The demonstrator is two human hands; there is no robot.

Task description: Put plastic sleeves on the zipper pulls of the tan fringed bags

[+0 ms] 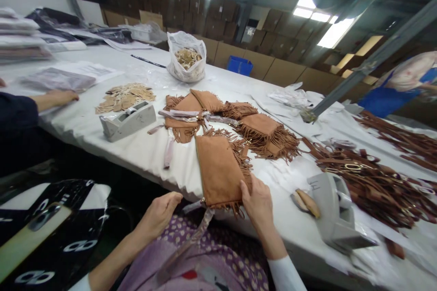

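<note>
A brown fringed pouch (219, 168) lies at the table's near edge, its flat face up and fringe along the right and lower sides. My right hand (257, 202) grips its lower right corner, thumb on top. A plastic-wrapped strap (205, 223) hangs from the metal clasp at its lower left corner and runs down over my lap. To the left of that corner, my left hand (163, 211) is closed with fingers curled; anything inside it is hidden. Just behind the pouch, several more fringed pouches (261, 125) lie in a loose pile with wrapped straps.
A grey tape dispenser (128, 120) stands left beside a heap of tan tags (124, 96). Another tape dispenser (336, 211) is at right, near brown straps (368, 177). Behind is a plastic bag (187, 61) of tan pieces. A neighbour's hand (61, 98) rests at left.
</note>
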